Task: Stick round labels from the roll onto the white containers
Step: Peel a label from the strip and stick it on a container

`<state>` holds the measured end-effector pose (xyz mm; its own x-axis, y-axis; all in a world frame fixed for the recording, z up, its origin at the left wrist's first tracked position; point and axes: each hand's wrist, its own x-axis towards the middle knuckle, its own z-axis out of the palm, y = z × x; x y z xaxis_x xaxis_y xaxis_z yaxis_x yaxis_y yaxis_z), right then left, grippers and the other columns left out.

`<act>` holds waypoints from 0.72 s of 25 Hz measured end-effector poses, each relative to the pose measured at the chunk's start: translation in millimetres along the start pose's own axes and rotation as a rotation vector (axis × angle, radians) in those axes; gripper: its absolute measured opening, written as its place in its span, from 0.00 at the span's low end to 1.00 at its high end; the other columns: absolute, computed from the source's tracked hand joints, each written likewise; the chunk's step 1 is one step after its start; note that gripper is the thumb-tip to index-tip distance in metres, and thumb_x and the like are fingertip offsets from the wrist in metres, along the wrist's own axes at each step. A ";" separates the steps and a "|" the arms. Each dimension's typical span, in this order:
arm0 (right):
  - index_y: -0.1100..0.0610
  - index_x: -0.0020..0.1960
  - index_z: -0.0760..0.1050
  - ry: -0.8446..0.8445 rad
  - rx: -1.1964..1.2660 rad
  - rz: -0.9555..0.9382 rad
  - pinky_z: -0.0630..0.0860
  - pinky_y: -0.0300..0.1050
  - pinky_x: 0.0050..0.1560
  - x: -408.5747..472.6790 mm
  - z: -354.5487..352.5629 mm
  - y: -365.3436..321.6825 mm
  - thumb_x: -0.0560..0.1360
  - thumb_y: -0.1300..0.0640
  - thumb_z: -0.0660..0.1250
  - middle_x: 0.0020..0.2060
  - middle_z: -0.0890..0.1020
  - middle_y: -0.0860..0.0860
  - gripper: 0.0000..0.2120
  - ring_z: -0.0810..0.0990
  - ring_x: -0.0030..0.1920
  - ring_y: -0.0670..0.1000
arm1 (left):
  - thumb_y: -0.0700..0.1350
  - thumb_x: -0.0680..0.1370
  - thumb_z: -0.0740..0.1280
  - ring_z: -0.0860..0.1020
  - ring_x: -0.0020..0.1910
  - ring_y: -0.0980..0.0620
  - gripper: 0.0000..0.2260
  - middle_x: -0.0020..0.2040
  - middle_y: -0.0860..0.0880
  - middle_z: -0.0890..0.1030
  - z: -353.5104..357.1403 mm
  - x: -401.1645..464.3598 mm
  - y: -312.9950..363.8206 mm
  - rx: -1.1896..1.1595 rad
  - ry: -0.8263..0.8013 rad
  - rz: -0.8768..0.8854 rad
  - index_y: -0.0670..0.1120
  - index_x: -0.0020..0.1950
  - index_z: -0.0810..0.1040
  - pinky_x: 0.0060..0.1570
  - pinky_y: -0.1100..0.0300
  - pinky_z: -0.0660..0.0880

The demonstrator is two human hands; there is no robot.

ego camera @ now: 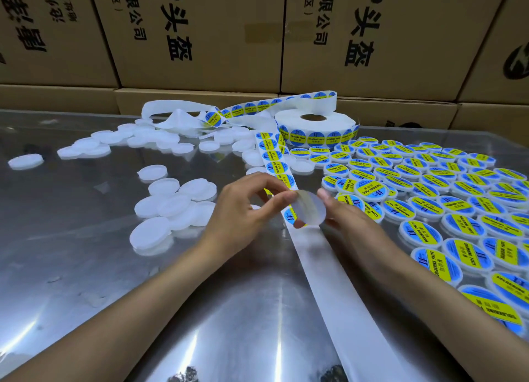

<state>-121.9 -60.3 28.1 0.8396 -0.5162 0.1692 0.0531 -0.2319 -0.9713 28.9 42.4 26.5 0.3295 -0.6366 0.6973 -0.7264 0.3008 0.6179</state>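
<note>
A roll of blue and yellow round labels (315, 126) lies at the back of the shiny metal table (86, 267). Its backing strip (274, 164) runs toward me between my hands. My left hand (243, 209) pinches the strip where a label is lifting. My right hand (340, 209) holds a round label (310, 208), seen from its pale sticky side, by its edge. Plain white containers (174, 201) lie in loose piles on the left. Several labelled containers (429, 198) cover the right side.
Stacked cardboard boxes (200, 38) with black print wall off the back of the table. Empty white backing paper (337, 295) trails toward the near edge. More loose backing (177, 115) is heaped behind the plain containers.
</note>
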 end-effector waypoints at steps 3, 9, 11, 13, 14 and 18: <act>0.51 0.41 0.84 -0.139 0.095 -0.001 0.71 0.37 0.59 -0.8 3.7 2.7 0.71 0.50 0.65 0.50 0.84 0.47 0.10 0.79 0.57 0.43 | 0.54 0.74 0.65 0.77 0.39 0.61 0.08 0.38 0.62 0.79 0.1 -0.3 -1.3 -0.015 -0.023 0.020 0.53 0.41 0.79 0.42 0.70 0.71; 0.50 0.40 0.84 0.014 0.286 0.085 0.75 0.35 0.48 2.7 -4.4 5.0 0.67 0.50 0.72 0.41 0.85 0.47 0.06 0.82 0.44 0.43 | 0.60 0.71 0.67 0.77 0.45 0.56 0.18 0.47 0.57 0.79 -14.8 4.3 -12.6 0.259 -0.173 -0.045 0.49 0.52 0.80 0.48 0.58 0.74; 0.50 0.38 0.83 0.115 0.265 0.090 0.74 0.39 0.50 3.0 -7.0 4.3 0.62 0.46 0.72 0.38 0.84 0.46 0.09 0.81 0.41 0.43 | 0.73 0.64 0.60 0.75 0.55 0.54 0.33 0.54 0.56 0.76 -21.2 1.7 -19.5 0.589 -0.312 -0.138 0.55 0.62 0.74 0.56 0.54 0.71; 0.50 0.36 0.82 0.178 0.230 0.104 0.68 0.43 0.50 2.9 -6.9 4.2 0.61 0.48 0.76 0.37 0.79 0.51 0.08 0.75 0.40 0.48 | 0.81 0.61 0.51 0.68 0.64 0.51 0.44 0.61 0.54 0.69 -24.3 -3.3 -26.0 0.878 -0.476 -0.361 0.57 0.69 0.64 0.64 0.50 0.61; 0.50 0.36 0.81 0.186 0.230 0.104 0.65 0.47 0.50 2.3 -5.7 3.8 0.63 0.49 0.76 0.39 0.75 0.54 0.06 0.70 0.42 0.50 | 0.81 0.61 0.49 0.66 0.65 0.49 0.44 0.62 0.53 0.67 -23.6 -5.6 -29.9 0.954 -0.509 -0.463 0.57 0.69 0.63 0.64 0.49 0.58; 0.51 0.39 0.81 0.190 0.237 0.088 0.61 0.51 0.50 -0.1 -2.6 2.3 0.62 0.47 0.75 0.42 0.70 0.56 0.10 0.65 0.46 0.54 | 0.75 0.67 0.55 0.70 0.57 0.50 0.31 0.54 0.52 0.72 -21.5 -2.9 -36.6 1.005 -0.388 -0.471 0.52 0.55 0.70 0.52 0.53 0.57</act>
<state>-123.2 -62.9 26.2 0.7318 -0.6756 0.0891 0.1280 0.0079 -0.9917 67.5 48.5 9.6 0.6127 -0.7614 0.2117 -0.7886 -0.6068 0.1001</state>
